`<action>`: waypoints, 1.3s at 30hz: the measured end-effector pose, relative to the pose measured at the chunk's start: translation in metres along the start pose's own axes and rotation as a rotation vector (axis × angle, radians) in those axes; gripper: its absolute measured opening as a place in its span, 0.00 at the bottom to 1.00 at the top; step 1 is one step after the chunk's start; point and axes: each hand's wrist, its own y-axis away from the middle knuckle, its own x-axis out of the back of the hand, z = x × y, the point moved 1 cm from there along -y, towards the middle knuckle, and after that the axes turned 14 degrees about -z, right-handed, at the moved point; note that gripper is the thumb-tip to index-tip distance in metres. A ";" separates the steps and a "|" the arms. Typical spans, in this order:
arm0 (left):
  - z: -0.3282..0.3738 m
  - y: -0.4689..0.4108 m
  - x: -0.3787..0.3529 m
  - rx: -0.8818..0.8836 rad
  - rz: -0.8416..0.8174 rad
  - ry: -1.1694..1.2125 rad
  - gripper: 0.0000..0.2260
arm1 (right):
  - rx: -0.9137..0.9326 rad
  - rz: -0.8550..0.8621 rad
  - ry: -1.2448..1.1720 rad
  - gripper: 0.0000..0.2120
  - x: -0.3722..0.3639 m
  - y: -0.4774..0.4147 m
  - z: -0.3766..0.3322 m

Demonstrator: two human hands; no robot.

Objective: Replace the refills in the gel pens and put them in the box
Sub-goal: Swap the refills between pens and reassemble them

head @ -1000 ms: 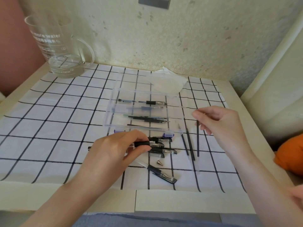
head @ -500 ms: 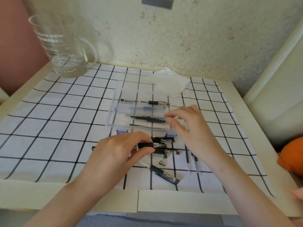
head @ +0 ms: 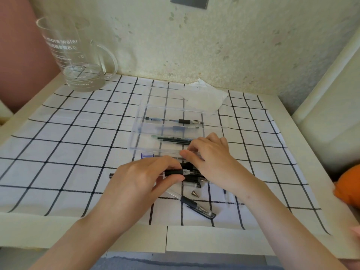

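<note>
A clear plastic box point(head: 171, 110) lies open mid-table with a gel pen point(head: 187, 121) and dark refills point(head: 171, 139) in its compartments. My left hand point(head: 142, 182) grips a pen barrel with a black grip point(head: 173, 172) just in front of the box. My right hand point(head: 212, 160) reaches over the box's front edge. Its thumb and forefinger pinch the end of a thin refill point(head: 167, 157) in the front compartment. More pens lie under my hands, partly hidden. A capped pen point(head: 198, 207) and a loose metal tip point(head: 195, 193) lie nearer me.
A glass jug point(head: 78, 61) with a little water stands at the back left on the checked cloth point(head: 58, 133). A crumpled clear wrapper point(head: 204, 98) lies behind the box. Loose refills point(head: 226, 195) lie by my right wrist. An orange object point(head: 348, 188) is at the right edge.
My right hand has come in from the right and down onto the box's front compartment. My left hand has kept hold of the pen barrel in the same place.
</note>
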 end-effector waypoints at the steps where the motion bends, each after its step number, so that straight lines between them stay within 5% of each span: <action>1: 0.000 0.000 0.000 -0.002 0.001 -0.003 0.11 | -0.002 -0.018 -0.034 0.18 0.001 0.001 0.000; 10: 0.000 0.000 0.000 0.011 -0.025 -0.022 0.09 | -0.019 -0.009 0.052 0.17 0.001 -0.001 -0.001; 17: -0.002 0.000 0.002 0.026 -0.047 0.012 0.10 | 0.050 0.124 -0.432 0.03 0.011 0.008 0.002; 24: -0.001 0.001 0.007 0.122 -0.008 0.103 0.12 | 0.187 0.334 -0.818 0.06 0.027 0.017 0.000; 32: 0.000 -0.002 0.010 0.277 0.161 0.439 0.08 | 0.260 0.276 -1.340 0.07 0.033 0.027 0.001; 39: 0.002 -0.003 0.011 0.281 0.113 0.510 0.06 | 0.257 0.449 -1.464 0.08 0.036 0.030 0.006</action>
